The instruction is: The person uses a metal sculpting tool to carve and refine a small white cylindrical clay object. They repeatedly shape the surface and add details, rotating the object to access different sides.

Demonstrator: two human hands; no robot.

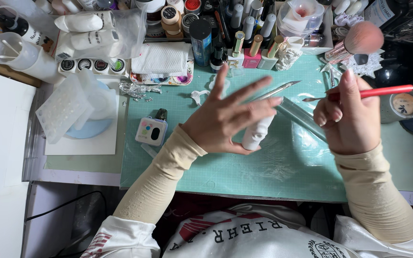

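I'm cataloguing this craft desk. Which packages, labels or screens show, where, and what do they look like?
Blue can: top centre, cylinder, black cap, printed label.
Pink bottle: right of can, square, gold cap.
Small device: left of left hand, white, rounded, coloured dots, dark window.
Plastic bag: top left, clear, white forms inside.

My desk (5, 143) carries a green mat (244, 167); on it lie a palette (161, 79), foil scraps (139, 90) and a small lamp (151, 130).

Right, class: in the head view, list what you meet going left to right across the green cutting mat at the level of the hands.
Small white device with coloured dots → left hand → white bottle-shaped piece under its fingers → clear tube → right hand holding a red-handled tool.
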